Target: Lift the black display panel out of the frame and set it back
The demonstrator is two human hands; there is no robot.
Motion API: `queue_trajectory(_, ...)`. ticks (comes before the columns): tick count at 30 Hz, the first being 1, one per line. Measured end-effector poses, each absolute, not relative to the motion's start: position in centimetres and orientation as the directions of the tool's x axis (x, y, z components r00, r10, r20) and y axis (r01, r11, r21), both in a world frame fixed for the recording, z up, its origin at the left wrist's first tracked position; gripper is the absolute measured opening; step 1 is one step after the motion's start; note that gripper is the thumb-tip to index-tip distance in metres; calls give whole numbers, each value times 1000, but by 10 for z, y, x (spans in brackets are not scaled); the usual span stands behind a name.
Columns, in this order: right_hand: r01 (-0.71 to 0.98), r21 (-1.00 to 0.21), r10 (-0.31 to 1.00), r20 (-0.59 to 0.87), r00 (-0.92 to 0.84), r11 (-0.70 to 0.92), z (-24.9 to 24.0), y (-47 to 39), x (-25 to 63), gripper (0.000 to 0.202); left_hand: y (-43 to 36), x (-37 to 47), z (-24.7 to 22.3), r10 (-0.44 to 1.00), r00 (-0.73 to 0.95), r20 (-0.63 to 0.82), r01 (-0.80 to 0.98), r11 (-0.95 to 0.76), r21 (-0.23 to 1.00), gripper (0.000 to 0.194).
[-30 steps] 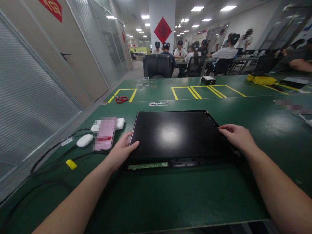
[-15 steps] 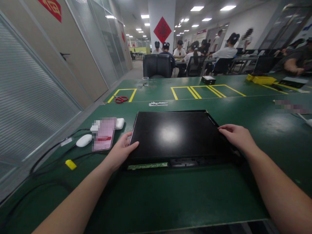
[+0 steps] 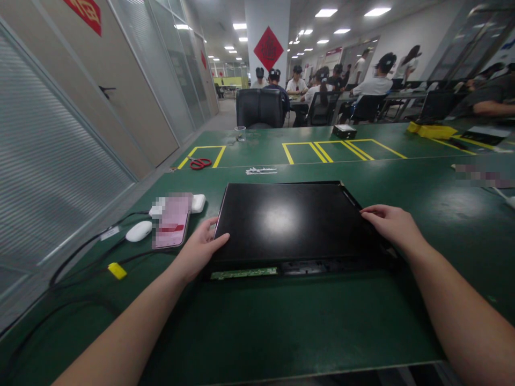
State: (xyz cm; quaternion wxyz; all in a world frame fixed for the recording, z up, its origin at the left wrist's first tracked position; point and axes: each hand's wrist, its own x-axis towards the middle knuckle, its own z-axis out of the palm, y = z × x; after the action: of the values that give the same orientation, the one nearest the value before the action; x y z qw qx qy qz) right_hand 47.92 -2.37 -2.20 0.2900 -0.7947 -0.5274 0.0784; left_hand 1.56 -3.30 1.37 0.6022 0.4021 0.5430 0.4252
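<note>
A black display panel (image 3: 281, 222) lies screen-up, slightly askew, over a black frame (image 3: 325, 268) on the green table. At its near edge a strip of green circuit board (image 3: 245, 274) shows. My left hand (image 3: 203, 244) grips the panel's left edge, thumb on top and fingers around the side. My right hand (image 3: 392, 222) is closed at the right edge, thumb and fingers pinched there; whether they hold the panel or the frame under it is hard to make out.
To the left lie a phone (image 3: 173, 220), a white mouse (image 3: 139, 231), dark cables and a yellow tag (image 3: 117, 271). Farther off are red-handled scissors (image 3: 200, 163), small white strips (image 3: 261, 171), a clear cup (image 3: 240, 134) and a black box (image 3: 344, 131). People sit beyond.
My hands and the display panel stay practically still. Only people in the background have shifted slightly.
</note>
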Motion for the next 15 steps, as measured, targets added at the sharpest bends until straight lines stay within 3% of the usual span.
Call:
queue_trajectory(8,816,-519,895,191,403,-256,-24,-22,484,22,-30,8,6,980,58,-189,-28,190,981,69)
queue_trajectory(11,807,-513,893,154,424,-294,-22,-22,483,24,-27,3,2,992,89,-94,84,87,993,73)
queue_trajectory(15,786,-526,884,126,450,-325,-21,-22,484,24,-24,-6,-2,994,71,-79,318,53,947,75)
